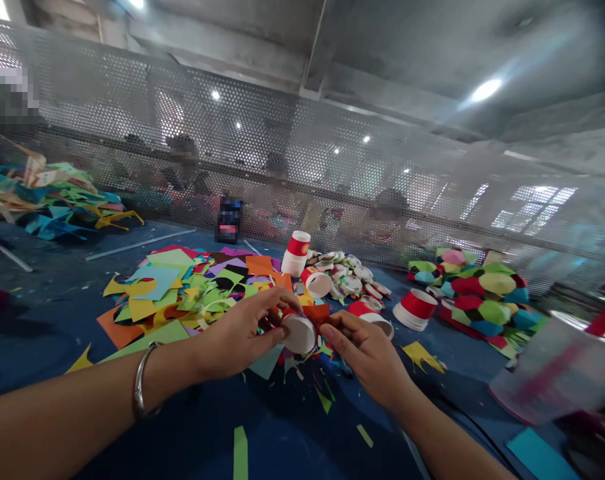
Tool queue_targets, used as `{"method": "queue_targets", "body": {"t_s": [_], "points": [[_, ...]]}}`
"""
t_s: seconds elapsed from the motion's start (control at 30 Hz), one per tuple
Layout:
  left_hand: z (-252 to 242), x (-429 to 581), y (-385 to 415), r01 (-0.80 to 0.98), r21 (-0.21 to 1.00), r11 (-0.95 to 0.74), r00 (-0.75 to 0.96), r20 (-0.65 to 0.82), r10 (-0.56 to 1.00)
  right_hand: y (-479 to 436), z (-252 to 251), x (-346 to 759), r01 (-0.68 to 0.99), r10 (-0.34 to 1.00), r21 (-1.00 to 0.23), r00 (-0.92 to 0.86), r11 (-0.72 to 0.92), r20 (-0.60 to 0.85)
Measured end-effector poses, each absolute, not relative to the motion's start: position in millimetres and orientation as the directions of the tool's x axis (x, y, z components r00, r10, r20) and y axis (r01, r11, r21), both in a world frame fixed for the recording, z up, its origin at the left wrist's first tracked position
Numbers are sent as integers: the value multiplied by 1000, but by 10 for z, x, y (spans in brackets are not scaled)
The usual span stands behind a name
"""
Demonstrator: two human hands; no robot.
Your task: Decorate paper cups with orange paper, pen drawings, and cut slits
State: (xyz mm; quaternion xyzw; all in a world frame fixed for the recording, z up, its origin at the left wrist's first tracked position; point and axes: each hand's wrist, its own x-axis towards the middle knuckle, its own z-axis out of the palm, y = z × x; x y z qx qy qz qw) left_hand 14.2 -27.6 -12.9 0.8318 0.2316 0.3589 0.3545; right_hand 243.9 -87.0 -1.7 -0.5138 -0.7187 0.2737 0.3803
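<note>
My left hand (pixel 255 327), with a silver bangle at the wrist, has thumb and fingers closed on a small white paper disc (pixel 300 335), which looks like the bottom of a paper cup. Against the disc's upper right edge lies a piece of red-orange paper (pixel 316 313). The fingertips of my right hand (pixel 357 343) pinch that paper's right end. Beneath both hands are colourful paper scraps (pixel 324 400). Just beyond my right hand, a red and white paper cup (pixel 380 323) lies tipped over.
Coloured paper sheets (pixel 155 277) pile up to the left. Stacked paper cups (pixel 296 255) stand behind, near a heap of white discs (pixel 350 277). Patterned paper pieces (pixel 485 297) and a translucent bucket (pixel 557 367) are at right. A perforated screen (pixel 262 133) rises behind the blue table (pixel 182 427).
</note>
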Motion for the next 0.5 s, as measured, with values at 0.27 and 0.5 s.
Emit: {"method": "queue_targets", "body": {"t_s": [0.27,0.5], "points": [[-103,141,-299,156,728,-668,631,447,634,-870,-55,2437,496,950,-810,-174,312,259],[-109,135,-313,166,722,-672,627,449,637,-864,-34,2428,522,938,-779,-193,347,288]]}}
